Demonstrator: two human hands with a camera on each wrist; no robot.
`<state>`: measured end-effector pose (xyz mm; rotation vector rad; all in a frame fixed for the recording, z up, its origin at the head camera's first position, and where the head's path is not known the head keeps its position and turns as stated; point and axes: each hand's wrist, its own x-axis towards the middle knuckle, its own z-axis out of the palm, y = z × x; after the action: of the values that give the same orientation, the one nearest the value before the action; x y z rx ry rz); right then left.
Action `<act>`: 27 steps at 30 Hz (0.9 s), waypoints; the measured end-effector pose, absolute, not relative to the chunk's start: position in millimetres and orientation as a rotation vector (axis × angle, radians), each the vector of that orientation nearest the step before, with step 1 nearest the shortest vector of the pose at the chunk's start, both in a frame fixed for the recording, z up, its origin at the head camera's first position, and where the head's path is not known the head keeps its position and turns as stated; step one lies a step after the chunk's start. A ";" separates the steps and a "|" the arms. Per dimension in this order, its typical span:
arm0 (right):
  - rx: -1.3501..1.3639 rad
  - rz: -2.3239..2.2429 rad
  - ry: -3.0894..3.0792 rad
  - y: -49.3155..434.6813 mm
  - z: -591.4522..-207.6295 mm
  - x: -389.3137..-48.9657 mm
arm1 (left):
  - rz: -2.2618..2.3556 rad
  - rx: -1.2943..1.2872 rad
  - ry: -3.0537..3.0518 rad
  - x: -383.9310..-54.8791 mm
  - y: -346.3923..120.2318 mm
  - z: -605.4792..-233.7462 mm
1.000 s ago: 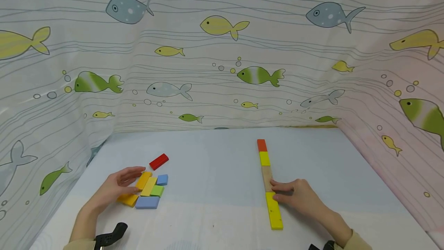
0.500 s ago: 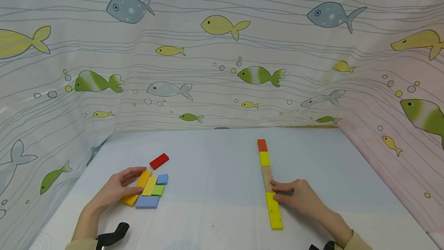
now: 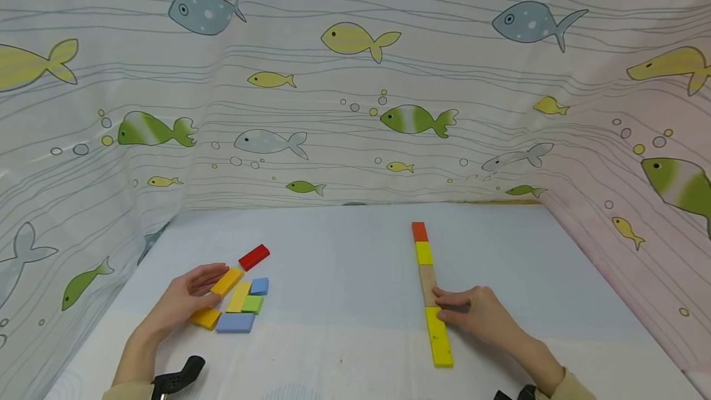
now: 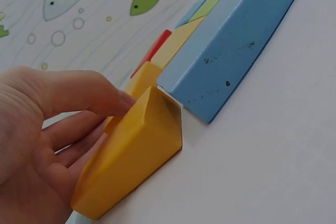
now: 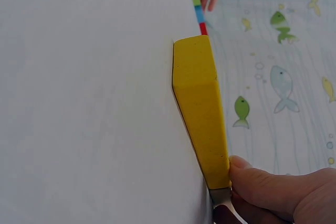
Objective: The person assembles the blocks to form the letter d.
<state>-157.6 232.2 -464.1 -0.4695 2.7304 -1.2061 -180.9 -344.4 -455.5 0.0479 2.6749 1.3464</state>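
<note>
- The upper orange block (image 3: 227, 281) is pinched in the left hand (image 3: 180, 300), at the left of the table (image 3: 333, 264), just beyond the lower orange block (image 3: 205, 318).
- It is best lifted level, the pale yellow block (image 3: 237, 299) left unnudged.
- The 4-block row (image 3: 424, 254) is touched by the right hand (image 3: 479, 315), thumb and forefinger apart; light pressure is advised against skewing.

Rear orange block (image 4: 143, 78) in the left hand (image 4: 31, 135)
</note>
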 end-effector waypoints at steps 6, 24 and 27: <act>-0.460 -1.202 2.735 232.0 -464.7 -157.9 | 1.317 -0.005 2.723 -182.6 -341.3 -456.8; -0.405 -1.227 2.710 230.0 -461.2 -156.7 | 1.229 -0.104 2.884 -186.0 -336.2 -461.2; -0.404 -1.229 2.705 230.1 -461.0 -156.7 | 1.235 -0.122 2.887 -185.5 -336.8 -460.5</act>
<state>-156.7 230.1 -461.0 -0.4036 2.7051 -1.2292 -185.5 -336.8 -460.5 -0.1222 2.8870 1.2352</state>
